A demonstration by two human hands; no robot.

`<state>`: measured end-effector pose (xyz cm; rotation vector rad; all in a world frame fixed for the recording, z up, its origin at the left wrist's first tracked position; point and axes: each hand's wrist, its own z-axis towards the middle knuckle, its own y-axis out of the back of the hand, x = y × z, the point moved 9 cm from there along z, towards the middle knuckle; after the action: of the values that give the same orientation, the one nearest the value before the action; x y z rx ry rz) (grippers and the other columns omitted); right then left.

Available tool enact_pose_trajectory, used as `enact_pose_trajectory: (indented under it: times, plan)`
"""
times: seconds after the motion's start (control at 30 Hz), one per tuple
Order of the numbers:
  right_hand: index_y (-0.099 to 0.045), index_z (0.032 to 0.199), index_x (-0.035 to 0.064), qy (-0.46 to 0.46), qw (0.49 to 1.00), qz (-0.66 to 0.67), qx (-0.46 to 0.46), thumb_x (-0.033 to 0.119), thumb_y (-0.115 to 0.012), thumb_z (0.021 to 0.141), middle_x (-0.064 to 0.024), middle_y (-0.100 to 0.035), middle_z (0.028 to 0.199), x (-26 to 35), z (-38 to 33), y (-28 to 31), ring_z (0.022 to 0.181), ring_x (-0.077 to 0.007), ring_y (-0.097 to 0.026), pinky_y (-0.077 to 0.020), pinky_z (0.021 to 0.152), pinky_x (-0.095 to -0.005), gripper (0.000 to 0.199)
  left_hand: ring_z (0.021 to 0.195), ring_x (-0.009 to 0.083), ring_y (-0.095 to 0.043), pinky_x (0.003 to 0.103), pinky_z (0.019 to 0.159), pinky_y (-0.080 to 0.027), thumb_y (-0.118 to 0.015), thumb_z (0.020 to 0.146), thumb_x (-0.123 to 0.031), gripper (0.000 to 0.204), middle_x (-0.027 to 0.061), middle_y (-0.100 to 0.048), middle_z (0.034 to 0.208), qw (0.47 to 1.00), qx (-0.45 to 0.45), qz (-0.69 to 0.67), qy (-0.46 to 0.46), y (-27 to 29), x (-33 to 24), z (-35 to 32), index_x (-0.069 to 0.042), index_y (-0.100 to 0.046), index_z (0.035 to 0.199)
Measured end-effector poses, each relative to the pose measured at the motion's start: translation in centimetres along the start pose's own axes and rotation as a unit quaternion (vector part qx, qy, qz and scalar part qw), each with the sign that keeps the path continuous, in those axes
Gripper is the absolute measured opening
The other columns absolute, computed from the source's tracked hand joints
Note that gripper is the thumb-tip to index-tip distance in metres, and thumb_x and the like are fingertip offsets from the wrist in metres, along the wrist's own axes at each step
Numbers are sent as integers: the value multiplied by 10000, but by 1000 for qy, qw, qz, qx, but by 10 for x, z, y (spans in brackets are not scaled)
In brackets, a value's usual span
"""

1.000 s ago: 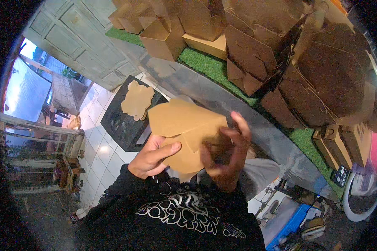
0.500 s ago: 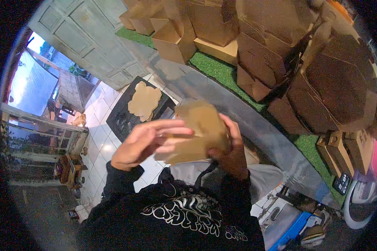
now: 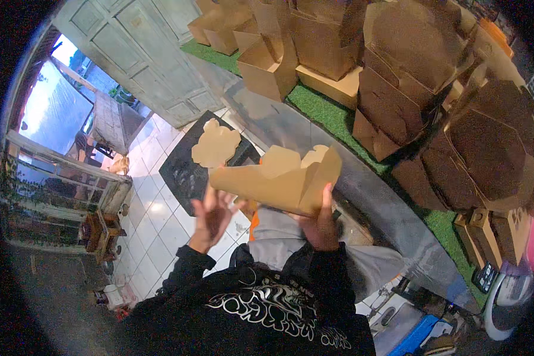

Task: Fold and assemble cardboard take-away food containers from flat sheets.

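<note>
A brown paper box (image 3: 279,181), partly folded with its scalloped flaps open at the top, is held up in the air in front of the person's chest. The right hand (image 3: 320,222) grips its right end from below, fingers closed on the card. The left hand (image 3: 210,216) is open, fingers spread, just under the box's left end, holding nothing. Behind, folded boxes (image 3: 397,77) are stacked along the green mat (image 3: 329,115) on the counter (image 3: 385,207). A flat box blank (image 3: 215,143) lies on a dark tray (image 3: 187,175).

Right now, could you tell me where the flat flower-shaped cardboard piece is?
The flat cardboard piece lies left of centre on the black mat, just above the left hand.
</note>
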<state>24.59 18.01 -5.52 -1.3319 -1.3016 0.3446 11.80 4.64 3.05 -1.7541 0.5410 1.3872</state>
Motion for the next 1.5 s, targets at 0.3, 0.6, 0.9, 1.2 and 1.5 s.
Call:
enact_pose_trajectory:
  times: [0.3, 0.6, 0.9, 1.2, 1.5]
  plan:
    - [-320, 1384, 145, -160, 981, -112, -5, 694, -195, 902, -104, -467, 1321, -38, -6, 7, 1149, -270, -509, -405, 922, -554, 741, 1069, 186, -532, 392, 860, -474, -420, 961, -483, 484, 38, -481, 1254, 992, -13, 20, 126, -23, 59, 12, -136, -376, 1296]
    - [-365, 1349, 154, -156, 983, -82, 41, 621, -250, 939, -80, -506, 1242, -43, 0, 20, 1063, -243, -525, -450, 858, -466, 632, 1310, 228, -343, 392, 990, -382, -449, 964, -438, 680, 85, -320, 1450, 999, -19, 35, 14, -38, 27, 26, -146, -119, 1482]
    - [-464, 1248, 105, -151, 985, 1, 88, 571, -258, 956, -103, -554, 1156, -50, 0, 18, 996, -290, -531, -423, 879, -480, 588, 1232, 201, -430, 370, 1053, -335, -705, 806, -59, 410, 129, -430, 1314, 990, -3, 135, -31, -30, 1, 43, -36, -443, 1121]
    - [-346, 1319, 37, 74, 960, -249, -107, 155, -484, 906, -78, -584, 1024, -22, 16, 76, 802, -155, -509, -402, 662, -310, 451, 1238, 188, -409, 323, 984, -397, -748, 735, -3, 373, 138, -352, 1362, 982, 103, 155, -33, -48, 0, 39, -77, -418, 893]
    - [-248, 1387, 29, 359, 780, -510, 48, 55, -699, 817, -176, -468, 1265, 51, -28, 2, 1153, -251, -498, -403, 975, -362, 727, 1377, 325, -252, 405, 1103, -224, -796, 698, -109, 287, 167, -223, 1461, 913, 196, 347, -93, -61, 12, 31, -81, -558, 857]
